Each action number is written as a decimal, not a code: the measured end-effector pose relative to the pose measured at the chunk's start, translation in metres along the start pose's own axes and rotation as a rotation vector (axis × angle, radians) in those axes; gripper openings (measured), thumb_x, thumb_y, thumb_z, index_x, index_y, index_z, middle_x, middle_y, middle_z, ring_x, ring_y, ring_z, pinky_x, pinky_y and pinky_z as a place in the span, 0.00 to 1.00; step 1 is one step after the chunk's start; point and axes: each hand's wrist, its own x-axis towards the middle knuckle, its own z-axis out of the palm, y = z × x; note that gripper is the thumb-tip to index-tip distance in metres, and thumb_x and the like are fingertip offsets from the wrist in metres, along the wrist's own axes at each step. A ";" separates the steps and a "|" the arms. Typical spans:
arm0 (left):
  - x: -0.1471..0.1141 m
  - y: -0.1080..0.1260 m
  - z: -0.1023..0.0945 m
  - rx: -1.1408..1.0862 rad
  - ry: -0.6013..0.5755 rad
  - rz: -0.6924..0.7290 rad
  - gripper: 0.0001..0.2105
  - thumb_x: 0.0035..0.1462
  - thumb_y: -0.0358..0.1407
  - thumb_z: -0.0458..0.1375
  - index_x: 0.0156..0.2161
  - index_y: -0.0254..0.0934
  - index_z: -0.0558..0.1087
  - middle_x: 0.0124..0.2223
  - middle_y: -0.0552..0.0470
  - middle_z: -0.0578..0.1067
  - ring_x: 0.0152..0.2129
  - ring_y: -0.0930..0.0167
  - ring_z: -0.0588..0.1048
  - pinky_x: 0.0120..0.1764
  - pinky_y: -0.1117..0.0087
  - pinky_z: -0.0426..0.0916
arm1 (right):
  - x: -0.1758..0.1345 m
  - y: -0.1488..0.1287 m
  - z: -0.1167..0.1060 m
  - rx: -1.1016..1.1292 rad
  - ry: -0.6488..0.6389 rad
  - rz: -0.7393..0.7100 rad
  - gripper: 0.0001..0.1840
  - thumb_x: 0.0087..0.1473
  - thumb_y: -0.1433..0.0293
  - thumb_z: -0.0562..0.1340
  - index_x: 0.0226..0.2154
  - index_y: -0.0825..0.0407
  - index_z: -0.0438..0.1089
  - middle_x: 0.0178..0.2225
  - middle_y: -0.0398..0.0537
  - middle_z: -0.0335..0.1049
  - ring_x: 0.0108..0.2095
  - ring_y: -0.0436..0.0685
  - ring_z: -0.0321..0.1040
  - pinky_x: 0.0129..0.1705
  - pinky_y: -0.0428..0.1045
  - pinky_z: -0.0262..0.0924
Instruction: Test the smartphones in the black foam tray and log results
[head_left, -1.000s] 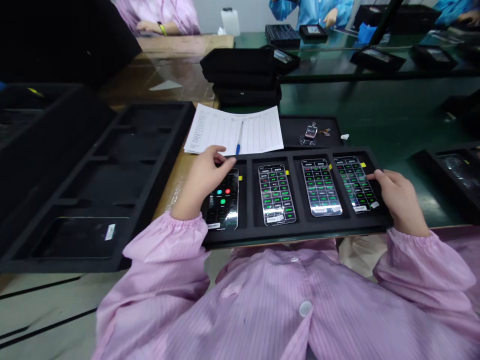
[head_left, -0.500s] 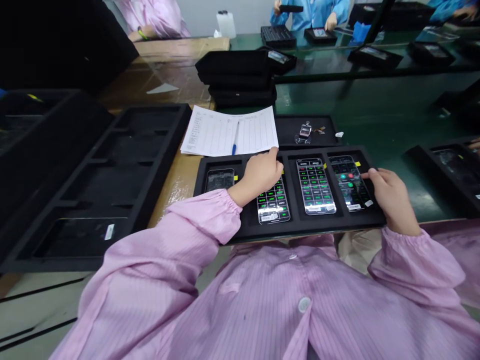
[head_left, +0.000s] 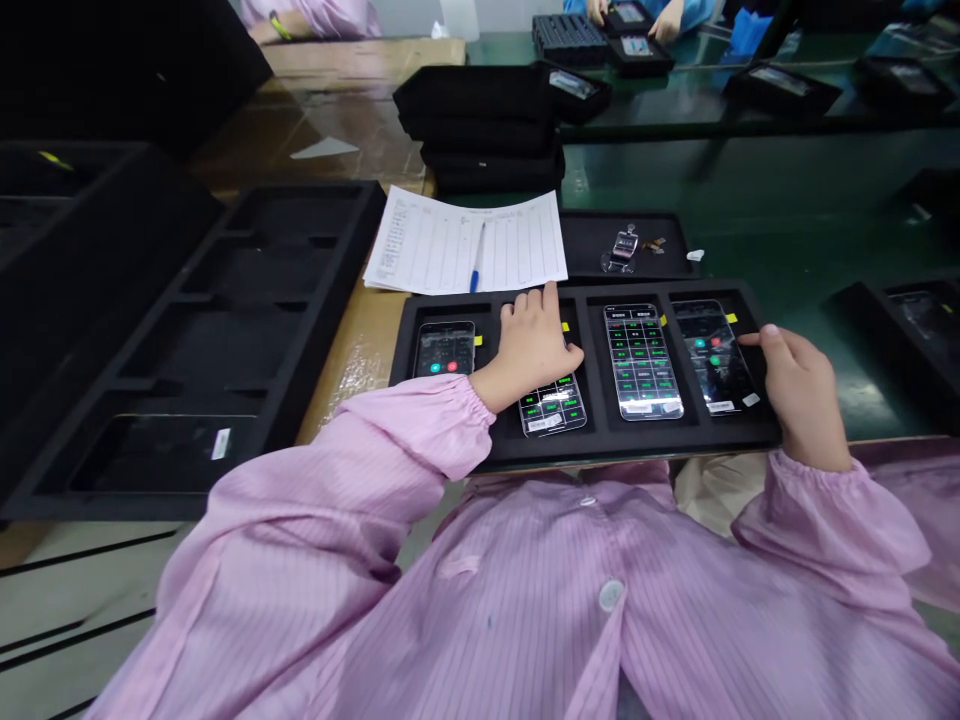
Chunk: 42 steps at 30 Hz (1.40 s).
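At the far left, a black tray [head_left: 311, 330] lay on the table with one dark phone [head_left: 157, 455] in its nearest compartment, and nothing there had changed. In the tray [head_left: 600, 446] before the person, four phones lay face up, one in each compartment. The first phone [head_left: 448, 348] showed small coloured circles, as it did one second earlier, but a pink sleeve [head_left: 405, 425] now covered its lower part. The left hand [head_left: 531, 345] had moved from this first phone to the second phone [head_left: 553, 408]. Its fingers were a little spread, the thumb stood out to the right, and it gripped nothing that I could see; whether the fingertips touched the glass, I could not tell from this angle. Below the palm, the green grid was visible on the second phone. The third phone [head_left: 643, 362] kept its full grid, and no hand was on it. On the fourth phone [head_left: 714, 355], the grid had given way to the coloured circles. The right hand [head_left: 802, 385], well apart from the left, kept its extended forefinger at this phone's right edge, other fingers folded. In my judgement, both outer phones had reached the circles screen, while the two middle ones had not
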 end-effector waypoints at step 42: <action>0.011 -0.017 0.001 -0.105 -0.104 0.104 0.43 0.52 0.37 0.58 0.68 0.20 0.47 0.60 0.30 0.66 0.56 0.48 0.65 0.59 0.47 0.62 | -0.122 -0.079 0.009 -0.559 -0.005 -0.414 0.15 0.62 0.71 0.54 0.35 0.60 0.75 0.64 0.76 0.59 0.66 0.78 0.56 0.62 0.75 0.55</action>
